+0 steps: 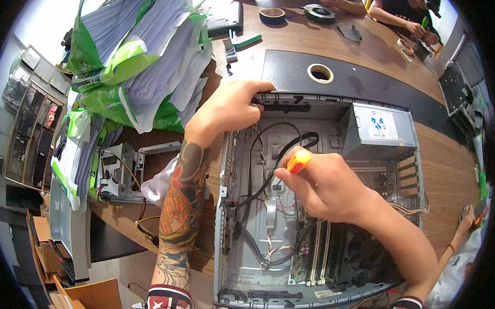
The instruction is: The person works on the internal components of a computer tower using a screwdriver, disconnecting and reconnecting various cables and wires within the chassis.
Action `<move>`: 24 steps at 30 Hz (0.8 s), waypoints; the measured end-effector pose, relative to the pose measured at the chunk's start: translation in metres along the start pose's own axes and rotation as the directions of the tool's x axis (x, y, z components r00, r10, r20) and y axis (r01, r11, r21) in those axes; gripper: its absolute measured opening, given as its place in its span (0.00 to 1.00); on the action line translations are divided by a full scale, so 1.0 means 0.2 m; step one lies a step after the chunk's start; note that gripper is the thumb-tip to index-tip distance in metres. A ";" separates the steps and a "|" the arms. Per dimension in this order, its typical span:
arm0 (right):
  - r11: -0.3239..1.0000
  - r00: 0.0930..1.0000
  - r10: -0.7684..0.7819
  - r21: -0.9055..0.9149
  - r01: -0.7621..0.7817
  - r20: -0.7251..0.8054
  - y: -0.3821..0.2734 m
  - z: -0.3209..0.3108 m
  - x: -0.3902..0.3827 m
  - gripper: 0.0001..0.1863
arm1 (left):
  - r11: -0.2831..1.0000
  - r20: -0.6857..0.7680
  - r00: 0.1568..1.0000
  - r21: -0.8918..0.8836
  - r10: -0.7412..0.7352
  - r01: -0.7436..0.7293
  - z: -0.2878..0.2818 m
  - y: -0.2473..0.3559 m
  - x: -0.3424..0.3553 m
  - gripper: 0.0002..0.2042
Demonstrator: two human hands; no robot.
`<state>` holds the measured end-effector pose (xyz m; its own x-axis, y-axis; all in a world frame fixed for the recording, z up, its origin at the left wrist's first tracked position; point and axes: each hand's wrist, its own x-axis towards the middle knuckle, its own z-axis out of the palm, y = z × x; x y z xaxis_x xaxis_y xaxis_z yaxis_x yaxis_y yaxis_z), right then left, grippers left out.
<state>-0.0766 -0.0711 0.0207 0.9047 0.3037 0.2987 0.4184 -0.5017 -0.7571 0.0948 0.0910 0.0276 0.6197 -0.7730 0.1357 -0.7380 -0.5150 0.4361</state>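
Nearest the viewer, at the lower middle of the frame, an open computer case (238,274) lies flat on its side on the wooden surface (450,174), its side panel off so the inside faces up and can be reached from above. Over its centre the right hand (327,187) is closed in a fist around a screwdriver (298,161), of which only the orange-and-yellow handle end pokes out by the thumb; the shaft points down into the case and is hidden by the hand, so what the tip meets cannot be seen. Black cables (282,145) loop just beside that hand, pushed toward the left wall of the case, probably to keep them out of the tool's way. The left hand (229,109), higher and left of centre, has its fingers curled over the far top rim of the case and pressed onto it, a grip that looks meant to steady the box while the other hand works. At the upper right inside the case sits the grey power supply (377,129). Left of the case lies a removed drive cage (117,172) with loose wires. Farther off, at the upper left, stands a stack of papers (146,54) in green bags, and along the top edge lie tape rolls (272,14) near other people's hands.
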 end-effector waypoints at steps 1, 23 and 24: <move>1.000 1.000 0.001 0.000 -0.001 -0.001 -0.01 0.00 0.00 0.10 | 1.000 -0.004 1.000 -0.004 -0.009 0.009 0.00 0.00 0.00 0.22; 0.999 0.999 -0.023 -0.033 0.022 -0.048 0.00 0.02 -0.03 0.10 | 0.993 0.075 0.992 -0.050 -0.099 0.102 -0.02 0.04 0.00 0.22; 0.999 0.997 -0.033 -0.034 0.031 -0.076 0.01 0.03 -0.04 0.10 | 0.994 0.069 0.993 -0.041 -0.095 0.097 0.00 0.03 -0.02 0.22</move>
<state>-0.0824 -0.0698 0.0129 0.8939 0.2575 0.3670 0.4483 -0.5195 -0.7274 0.0890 0.0916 0.0300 0.6669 -0.7445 0.0326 -0.6626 -0.5724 0.4830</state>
